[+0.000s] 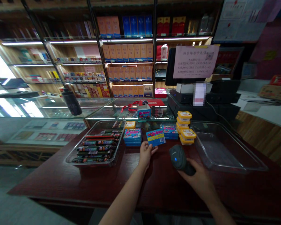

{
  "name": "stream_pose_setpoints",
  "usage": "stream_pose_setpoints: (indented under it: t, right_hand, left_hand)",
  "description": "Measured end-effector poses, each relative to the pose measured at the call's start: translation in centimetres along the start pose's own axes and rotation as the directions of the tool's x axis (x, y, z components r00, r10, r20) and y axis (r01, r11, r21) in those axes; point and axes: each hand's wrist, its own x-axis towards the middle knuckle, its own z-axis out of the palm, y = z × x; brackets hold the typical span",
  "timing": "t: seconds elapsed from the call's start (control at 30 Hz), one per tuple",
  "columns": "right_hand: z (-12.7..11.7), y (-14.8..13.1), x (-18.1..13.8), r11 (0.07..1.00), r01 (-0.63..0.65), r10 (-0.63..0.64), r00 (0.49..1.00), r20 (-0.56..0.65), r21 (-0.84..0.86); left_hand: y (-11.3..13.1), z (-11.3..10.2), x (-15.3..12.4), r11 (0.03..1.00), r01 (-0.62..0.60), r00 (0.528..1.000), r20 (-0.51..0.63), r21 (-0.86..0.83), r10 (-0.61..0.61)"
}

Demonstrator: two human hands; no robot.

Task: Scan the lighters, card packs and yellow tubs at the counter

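Observation:
Between its thumb and fingers, my left hand pinches a flat blue and yellow packet, whose barcode faces me. My right hand is wrapped round the handle of a dark barcode scanner, which has a blue light on top. The scanner's head is just right of the packet, apart from it. Left of my left hand is a stack of blue packets. Behind the held packet sits another blue stack. Yellow-lidded tubs are piled beyond the scanner.
A clear tray of dark wrapped sticks stands on the left of the brown table. Another clear tray lies on the right. Behind are a small open box, a glass counter and a monitor with a paper notice.

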Motion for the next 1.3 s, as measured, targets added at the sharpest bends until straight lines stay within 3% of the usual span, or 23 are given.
stream_pose_setpoints:
  t: [0.1,0.2,0.3,0.67,0.8,0.93,1.1,1.3]
  right_hand:
    - [-0.2,-1.2,-0.2,0.950,-0.063,0.050,0.997,0.051,0.305]
    - [0.0,-2.0,-0.7,0.874,-0.223,0.160,0.971,0.177,0.431]
    - [0.1,-2.6,-1.2,0.832,-0.303,0.210,0.948,0.241,0.464]
    - [0.5,-2.2,-1.2,0.837,-0.303,0.218,0.948,0.231,0.455]
    - [-0.2,-1.8,-0.7,0.933,-0.179,0.119,0.972,0.201,0.313]
    - [-0.7,-1.6,-0.1,0.998,0.041,-0.036,0.993,0.113,-0.048]
    - [0.6,-0.5,0.6,0.883,0.122,-0.147,0.989,-0.021,-0.453]
    - [2.1,1.9,0.5,0.817,0.203,-0.279,0.958,-0.062,-0.540]
  left_hand:
    - [-0.7,-0.3,-0.2,1.000,0.025,1.000,-0.016,-0.007,-0.025]
    - [-0.9,-0.4,-0.2,1.000,-0.006,1.000,-0.017,-0.013,0.005]
    - [-0.9,-0.3,-0.3,1.000,-0.026,1.000,-0.010,-0.014,0.025]
    - [-0.6,0.0,-0.5,1.000,0.000,1.000,-0.022,0.006,0.000]
    - [-0.7,-0.1,-0.5,1.000,-0.004,1.000,-0.010,-0.011,0.004]
    - [-0.6,-0.1,-0.6,1.000,-0.006,1.000,-0.007,-0.018,0.005]
    - [-0.4,0.0,-0.8,0.999,-0.054,0.997,-0.057,-0.007,0.053]
    - [0.7,0.3,-0.5,0.963,-0.178,0.968,-0.140,0.201,0.208]
